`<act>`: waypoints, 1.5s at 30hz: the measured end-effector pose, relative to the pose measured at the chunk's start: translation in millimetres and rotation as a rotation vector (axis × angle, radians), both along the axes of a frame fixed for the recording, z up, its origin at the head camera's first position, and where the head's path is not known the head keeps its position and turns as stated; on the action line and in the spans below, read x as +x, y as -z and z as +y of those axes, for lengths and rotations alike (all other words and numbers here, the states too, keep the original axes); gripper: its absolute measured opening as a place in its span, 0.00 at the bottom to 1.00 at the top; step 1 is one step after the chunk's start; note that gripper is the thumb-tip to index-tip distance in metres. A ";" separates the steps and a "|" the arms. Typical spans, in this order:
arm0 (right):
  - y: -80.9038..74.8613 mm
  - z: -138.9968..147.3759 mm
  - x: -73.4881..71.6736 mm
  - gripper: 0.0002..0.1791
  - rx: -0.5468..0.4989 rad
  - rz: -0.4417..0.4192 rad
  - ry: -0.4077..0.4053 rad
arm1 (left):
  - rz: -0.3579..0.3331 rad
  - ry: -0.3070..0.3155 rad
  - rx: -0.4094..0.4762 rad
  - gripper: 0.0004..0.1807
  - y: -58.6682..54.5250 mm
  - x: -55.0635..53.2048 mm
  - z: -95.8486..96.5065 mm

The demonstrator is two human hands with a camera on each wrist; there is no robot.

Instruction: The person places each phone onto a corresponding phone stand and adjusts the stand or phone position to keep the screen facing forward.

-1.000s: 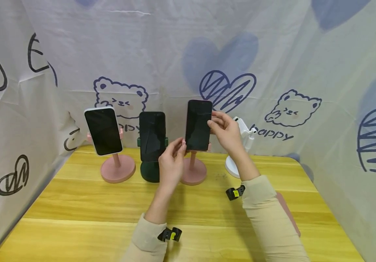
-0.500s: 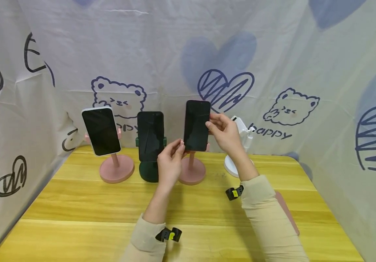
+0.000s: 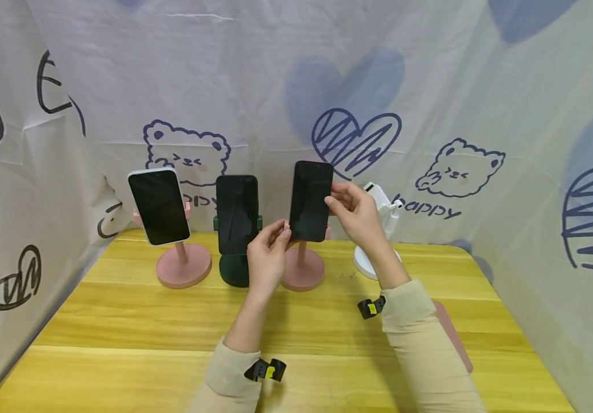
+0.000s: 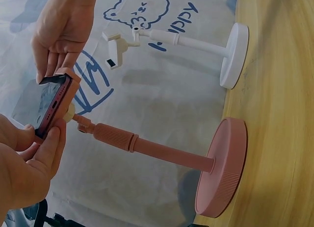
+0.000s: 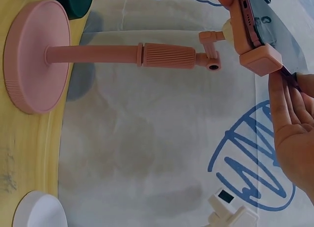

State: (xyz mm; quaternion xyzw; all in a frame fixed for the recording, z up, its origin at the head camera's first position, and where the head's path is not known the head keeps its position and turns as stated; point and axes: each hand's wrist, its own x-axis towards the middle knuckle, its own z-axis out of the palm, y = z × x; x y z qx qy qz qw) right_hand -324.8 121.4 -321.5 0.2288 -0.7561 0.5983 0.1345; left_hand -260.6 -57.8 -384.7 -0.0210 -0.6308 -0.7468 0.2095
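Pink phone-stand clamp (image 5: 261, 60) at centre frame: the left hand (image 3: 267, 261) pinches its left end; the smartphone (image 3: 311, 201) sits against it, right edge pinched by the right hand (image 3: 357, 213). Probably best: steady the clamp, seat the phone squarely.

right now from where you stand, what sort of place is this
Probably a small indoor work or display booth: a white cloth backdrop with blue heart and bear prints hangs behind and beside a yellow wood-grain table, where three black-screened phones sit in round-based pink and dark green stands.
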 end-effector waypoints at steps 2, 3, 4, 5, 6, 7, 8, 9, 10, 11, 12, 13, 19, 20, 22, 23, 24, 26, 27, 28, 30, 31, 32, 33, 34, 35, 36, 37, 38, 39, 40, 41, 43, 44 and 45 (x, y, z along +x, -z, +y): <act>0.7 0.6 1.0 0.16 0.005 0.004 -0.002 | 0.000 -0.004 -0.004 0.18 0.3 0.2 -0.2; 1.2 0.9 1.2 0.16 0.003 0.006 -0.006 | 0.003 -0.008 -0.008 0.18 0.6 0.3 -0.2; 1.5 1.2 1.6 0.16 0.004 0.007 -0.009 | 0.004 -0.010 -0.009 0.18 0.3 0.6 -0.2; 1.9 1.4 1.9 0.17 0.004 0.010 -0.013 | 0.007 -0.013 -0.012 0.18 0.4 0.8 -0.2; 2.6 1.7 2.0 0.17 0.003 0.011 -0.018 | 0.009 -0.017 -0.013 0.17 0.3 0.9 -0.2; 2.9 1.8 2.2 0.17 0.002 0.012 -0.021 | 0.011 -0.019 -0.013 0.17 0.0 1.1 -0.3; 3.4 2.1 2.3 0.17 0.001 0.012 -0.022 | 0.012 -0.021 -0.015 0.17 0.0 1.1 -0.3; 3.8 2.3 2.4 0.17 0.006 0.012 -0.020 | 0.013 -0.021 -0.014 0.17 -0.3 1.2 -0.3; 4.2 2.5 2.6 0.17 0.011 0.012 -0.018 | 0.014 -0.023 -0.015 0.17 -0.4 1.2 -0.2; 4.8 2.6 2.7 0.16 0.016 0.012 -0.015 | 0.014 -0.024 -0.015 0.17 -0.4 1.2 -0.2; 5.1 2.8 2.9 0.16 0.021 0.011 -0.012 | 0.012 -0.026 -0.016 0.16 -0.6 1.2 -0.3; 5.2 2.8 3.4 0.16 0.027 0.011 -0.008 | 0.011 -0.028 -0.019 0.16 -0.4 1.0 -0.3; 6.3 3.0 5.4 0.15 0.033 0.016 -0.003 | 0.001 -0.043 -0.041 0.16 0.9 0.0 -0.9; 6.7 3.0 5.6 0.15 0.032 0.017 -0.002 | 0.001 -0.045 -0.044 0.15 0.9 0.0 -0.9; 7.9 3.1 5.6 0.15 0.037 0.021 0.001 | 0.002 -0.050 -0.048 0.15 1.0 0.1 -0.7; 8.6 3.2 5.5 0.15 0.043 0.023 0.004 | 0.002 -0.052 -0.049 0.15 1.1 0.1 -0.7; 9.2 3.3 5.3 0.15 0.049 0.023 0.007 | 0.002 -0.055 -0.050 0.15 1.2 0.1 -0.6; 10.3 3.3 5.1 0.15 0.057 0.024 0.010 | 0.003 -0.060 -0.055 0.15 1.0 0.4 -0.4; 10.5 3.4 5.5 0.15 0.059 0.024 0.012 | 0.002 -0.062 -0.058 0.15 1.2 0.3 -0.5; 10.7 3.5 5.7 0.15 0.062 0.024 0.014 | 0.003 -0.064 -0.062 0.15 1.0 0.4 -0.4; 10.8 3.6 6.3 0.15 0.065 0.023 0.016 | 0.005 -0.067 -0.069 0.15 0.7 0.5 -0.4; 10.9 3.7 6.8 0.15 0.066 0.023 0.016 | 0.006 -0.069 -0.072 0.15 0.6 0.7 -0.4; 10.9 3.7 7.3 0.15 0.068 0.023 0.017 | 0.006 -0.071 -0.075 0.15 0.5 0.7 -0.5; 11.0 3.9 7.8 0.15 0.069 0.022 0.017 | 0.006 -0.072 -0.077 0.15 0.5 0.7 -0.7; 11.2 3.9 8.1 0.16 0.072 0.021 0.017 | 0.006 -0.072 -0.079 0.15 0.3 0.9 -0.8; 11.5 4.0 8.5 0.16 0.073 0.020 0.017 | 0.005 -0.073 -0.080 0.15 0.4 0.9 -1.1; 11.8 4.1 8.9 0.16 0.075 0.021 0.019 | 0.003 -0.073 -0.081 0.15 0.5 1.0 -1.3; 12.1 4.1 9.2 0.16 0.075 0.022 0.018 | 0.002 -0.074 -0.083 0.15 0.5 1.0 -1.5; 12.5 4.2 9.4 0.15 0.076 0.023 0.020 | 0.001 -0.074 -0.084 0.15 0.7 0.9 -1.6; 12.7 4.2 9.6 0.15 0.076 0.024 0.020 | 0.000 -0.074 -0.086 0.15 0.7 1.1 -1.6; 12.9 4.1 9.7 0.15 0.080 0.027 0.022 | 0.001 -0.075 -0.089 0.15 0.7 1.2 -1.5; 13.0 4.0 9.8 0.15 0.082 0.031 0.025 | 0.001 -0.076 -0.091 0.15 0.6 1.3 -1.4; 12.9 4.2 10.1 0.15 0.089 0.039 0.028 | 0.002 -0.079 -0.096 0.15 0.7 1.3 -1.2; 12.9 4.3 10.1 0.15 0.094 0.045 0.030 | 0.003 -0.079 -0.098 0.15 0.6 1.4 -1.1; 12.7 4.3 10.4 0.15 0.100 0.051 0.031 | 0.003 -0.079 -0.099 0.15 0.6 1.5 -1.0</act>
